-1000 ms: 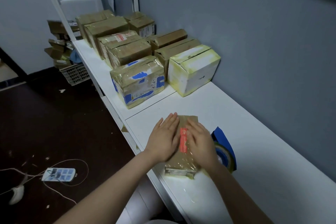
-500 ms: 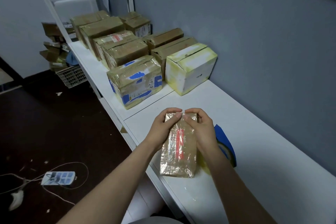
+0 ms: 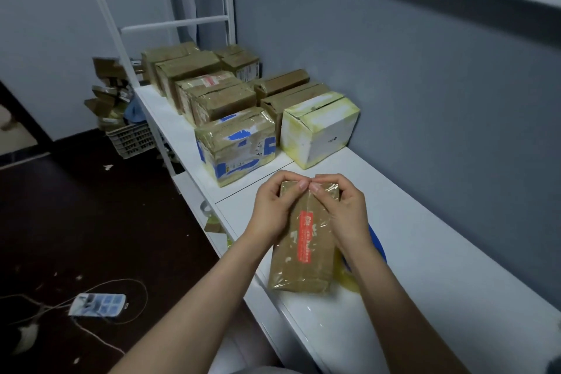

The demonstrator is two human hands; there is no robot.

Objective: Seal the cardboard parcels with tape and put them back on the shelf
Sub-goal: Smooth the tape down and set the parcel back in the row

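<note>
a second ago both my palms lay flat on the parcel (image 3: 303, 240), fingers straight, pressing tape down while it lay flat on the shelf (image 3: 440, 252). now its far end is tipped up and my grip is different. my left hand (image 3: 273, 209) and right hand (image 3: 343, 209) each hold one side of that far end, fingers curled round the top edge, tips nearly meeting at the middle. the near end sits low over the shelf's front edge; i can't tell whether it touches. i take this to mean the top face is smoothed. i'm either rubbing the tape down over the end or lifting the parcel to set it with the others.

the parcel is a long, flat brown carton under clear film that wrinkles and shines, with a red strip label down the middle. it should feel slick, so a grip round the edges suits it better than flat palms. the tape roll (image 3: 378, 244), blue-edged, lies just beside it under my right wrist, mostly hidden. farther along stand the blue box (image 3: 236, 146), patched with blue tape and glossy film, and the white box (image 3: 318, 130), yellowed at its edges. behind them sit brown boxes (image 3: 212, 91) in rows, squarish and taped.
</note>
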